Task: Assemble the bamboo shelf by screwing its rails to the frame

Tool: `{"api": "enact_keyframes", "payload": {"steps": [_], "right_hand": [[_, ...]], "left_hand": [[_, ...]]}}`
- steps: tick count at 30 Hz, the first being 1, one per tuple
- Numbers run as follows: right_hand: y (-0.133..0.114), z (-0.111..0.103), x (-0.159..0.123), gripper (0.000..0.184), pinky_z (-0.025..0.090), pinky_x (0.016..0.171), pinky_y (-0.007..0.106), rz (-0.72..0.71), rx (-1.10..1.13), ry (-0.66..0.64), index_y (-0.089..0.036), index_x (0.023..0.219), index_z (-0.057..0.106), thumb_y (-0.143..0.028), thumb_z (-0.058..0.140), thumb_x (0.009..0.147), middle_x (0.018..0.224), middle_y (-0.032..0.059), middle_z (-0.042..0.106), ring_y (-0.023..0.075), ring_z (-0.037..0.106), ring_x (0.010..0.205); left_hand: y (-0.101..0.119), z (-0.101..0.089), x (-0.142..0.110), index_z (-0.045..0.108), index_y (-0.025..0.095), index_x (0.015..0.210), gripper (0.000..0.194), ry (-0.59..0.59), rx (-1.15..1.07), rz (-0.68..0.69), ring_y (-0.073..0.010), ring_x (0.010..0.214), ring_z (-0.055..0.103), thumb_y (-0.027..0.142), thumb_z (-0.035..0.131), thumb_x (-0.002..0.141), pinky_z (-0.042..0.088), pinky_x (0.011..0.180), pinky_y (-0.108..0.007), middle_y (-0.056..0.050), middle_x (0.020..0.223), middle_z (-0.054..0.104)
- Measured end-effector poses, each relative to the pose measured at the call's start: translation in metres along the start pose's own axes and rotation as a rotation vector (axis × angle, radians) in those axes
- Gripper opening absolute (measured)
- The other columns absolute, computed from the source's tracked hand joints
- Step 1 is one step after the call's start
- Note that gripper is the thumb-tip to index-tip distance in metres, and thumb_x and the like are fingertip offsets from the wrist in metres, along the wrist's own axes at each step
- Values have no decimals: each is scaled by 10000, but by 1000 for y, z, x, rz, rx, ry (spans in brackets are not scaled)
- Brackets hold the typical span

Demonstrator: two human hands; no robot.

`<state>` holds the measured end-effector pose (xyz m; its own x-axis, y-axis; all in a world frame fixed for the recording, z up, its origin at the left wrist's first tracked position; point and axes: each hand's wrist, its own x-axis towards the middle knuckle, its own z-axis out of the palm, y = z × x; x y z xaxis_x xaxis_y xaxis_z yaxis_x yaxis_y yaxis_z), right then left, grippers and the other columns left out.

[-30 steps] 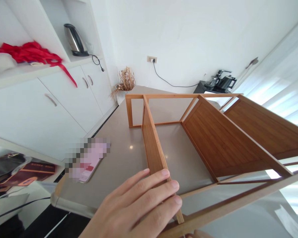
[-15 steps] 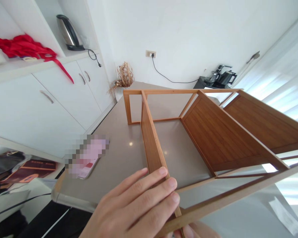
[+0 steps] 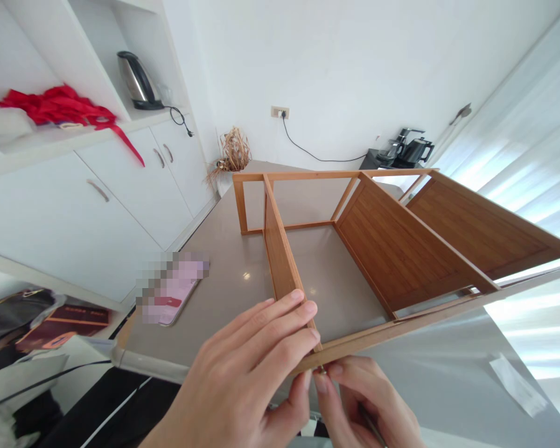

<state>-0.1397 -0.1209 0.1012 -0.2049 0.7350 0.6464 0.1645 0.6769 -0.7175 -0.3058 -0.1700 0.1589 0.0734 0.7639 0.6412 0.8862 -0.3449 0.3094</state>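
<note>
A brown wooden shelf rack (image 3: 401,249) lies on its side on a grey table (image 3: 224,292). My left hand (image 3: 247,379) grips the near end of one shelf board (image 3: 280,261), fingers over its top edge and thumb underneath. Just right of it, my right hand (image 3: 364,404) is pinched under the near frame rail (image 3: 401,323), at the joint where board and rail meet. Something small and dark sits at its fingertips, too small to name.
A phone with a pink case (image 3: 172,292) lies on the table's left side. White cabinets (image 3: 121,199) with a kettle (image 3: 137,81) and red cloth (image 3: 60,106) stand at the left. A dried plant (image 3: 233,152) and a coffee maker (image 3: 408,149) are beyond the table.
My right hand has come up into view under the near rail and pinched at the joint. My left hand has shifted slightly along the board end. The rack has tilted a little.
</note>
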Motion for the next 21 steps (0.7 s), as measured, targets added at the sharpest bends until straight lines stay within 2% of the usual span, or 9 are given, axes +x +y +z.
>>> {"api": "enact_keyframes", "payload": {"steps": [3, 7, 10, 12, 14, 16, 18, 20, 21], "right_hand": [[-3, 1, 4, 204, 297, 378, 215, 22, 27, -5, -229, 936, 676, -45, 712, 854, 737, -15, 675, 60, 398, 435], [-4, -1, 3, 141, 295, 394, 213, 36, 36, -14, -228, 930, 679, -103, 715, 875, 740, -17, 660, 62, 362, 446], [-2, -7, -5, 62, 293, 394, 209, 104, 12, -8, -218, 915, 664, -193, 718, 899, 644, -51, 573, 62, 356, 432], [3, -12, -14, 129, 308, 406, 202, 182, -33, -47, -214, 846, 628, -279, 712, 920, 558, -82, 460, 67, 367, 425], [9, -19, -23, 241, 338, 425, 197, 263, -93, -161, -217, 791, 592, -380, 693, 937, 526, -95, 383, 76, 380, 431], [16, -26, -31, 299, 363, 431, 201, 319, -137, -302, -214, 814, 609, -477, 655, 951, 544, -85, 410, 89, 405, 442], [22, -33, -40, 352, 410, 455, 209, 330, -146, -388, -215, 843, 640, -531, 580, 987, 597, -53, 502, 110, 482, 485], [26, -39, -48, 409, 487, 541, 217, 321, -129, -387, -221, 837, 661, -530, 482, 1035, 674, -12, 596, 133, 583, 576], [27, -43, -53, 428, 516, 592, 219, 327, -111, -371, -225, 835, 670, -520, 447, 1052, 708, 3, 627, 141, 619, 626]], "left_hand": [[3, 0, 0, 698, 167, 1115, 299, 11, -38, -16, -211, 1298, 646, 60, 627, 845, 550, 1111, -317, -63, 1291, 737], [5, 2, -3, 675, 171, 1137, 296, 1, -72, -46, -231, 1334, 618, 75, 625, 862, 553, 1114, -345, -79, 1316, 718], [5, 3, -6, 659, 174, 1154, 296, -8, -88, -56, -230, 1356, 597, 86, 624, 875, 548, 1120, -352, -80, 1333, 705], [4, 4, -7, 651, 178, 1166, 296, -21, -96, -64, -221, 1371, 582, 91, 621, 885, 536, 1133, -353, -72, 1350, 695], [3, 4, -7, 639, 185, 1202, 308, -53, -96, -72, -213, 1393, 557, 101, 613, 907, 516, 1155, -365, -64, 1385, 673], [4, -1, -8, 617, 191, 1270, 341, -89, -75, -66, -219, 1427, 518, 121, 607, 936, 484, 1186, -400, -68, 1451, 623], [7, -8, -14, 586, 190, 1340, 391, -91, -33, -42, -247, 1463, 471, 137, 609, 952, 453, 1208, -451, -87, 1515, 561], [14, -16, -24, 575, 191, 1365, 438, -13, 21, -24, -288, 1470, 456, 132, 634, 935, 447, 1201, -498, -106, 1534, 535], [19, -19, -32, 590, 201, 1345, 446, 67, 46, -31, -304, 1450, 478, 116, 653, 912, 465, 1179, -511, -105, 1518, 549]]}}
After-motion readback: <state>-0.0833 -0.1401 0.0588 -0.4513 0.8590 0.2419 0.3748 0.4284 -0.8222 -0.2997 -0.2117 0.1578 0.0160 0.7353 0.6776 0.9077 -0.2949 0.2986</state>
